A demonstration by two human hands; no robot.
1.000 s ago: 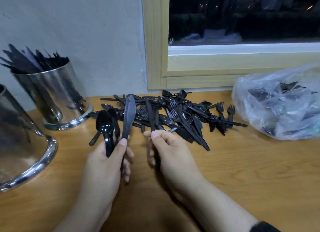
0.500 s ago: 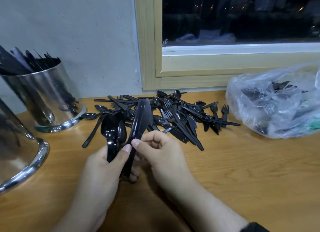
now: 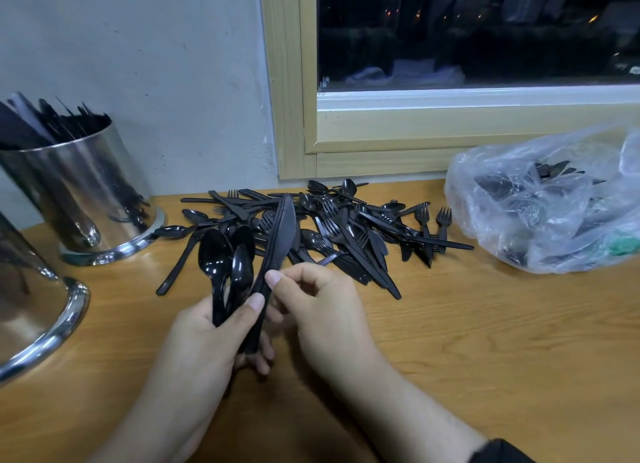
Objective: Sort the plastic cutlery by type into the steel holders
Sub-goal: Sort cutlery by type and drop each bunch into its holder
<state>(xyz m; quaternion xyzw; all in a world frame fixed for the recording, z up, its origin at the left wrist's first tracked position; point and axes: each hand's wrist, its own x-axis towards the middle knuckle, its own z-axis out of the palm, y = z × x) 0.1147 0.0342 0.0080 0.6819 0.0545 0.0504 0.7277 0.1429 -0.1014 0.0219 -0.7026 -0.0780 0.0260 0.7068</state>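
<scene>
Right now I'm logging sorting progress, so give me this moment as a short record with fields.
left hand: grips spoons and knives, bundled upright
right hand: thumb and fingers pinch at the knives' handles
unsorted pile: forks, spoons, knives on the wooden table
far steel holder: holds black cutlery
near steel holder: contents unseen
plastic bag: more cutlery inside

**Gloss on Grain**

Glossy black plastic spoons (image 3: 221, 265) and knives (image 3: 277, 241) sit above a smooth, wood-grain table (image 3: 485, 341). At nine o'clock, polished mirror-bright steel holders (image 3: 86, 192); at three o'clock, a crinkled clear plastic bag (image 3: 540, 199).
</scene>
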